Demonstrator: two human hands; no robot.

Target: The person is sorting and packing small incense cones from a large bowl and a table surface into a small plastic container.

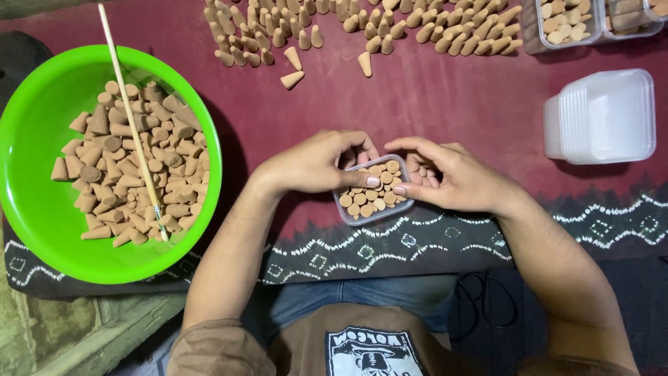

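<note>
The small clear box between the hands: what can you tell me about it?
The box is a small, clear plastic tub with rounded corners, lying flat and tilted on the maroon cloth. It has no lid and is packed with tan cones standing wide end up. The left hand and right hand touch it with fingertips on the cones.

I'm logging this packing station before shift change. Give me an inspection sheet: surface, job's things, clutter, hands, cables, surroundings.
Surface: maroon cloth with a white patterned border.
Job's things: small clear tub filled with tan cones standing on end; green bowl of loose cones with a thin stick lying across it.
Clutter: rows of cones at the far edge, a few tipped over; stack of clear lids; filled tubs at top right.
Hands: left hand and right hand flank the tub, fingertips on the cones.
Cables: nothing seen.
Surroundings: wooden ledge at lower left.
</note>
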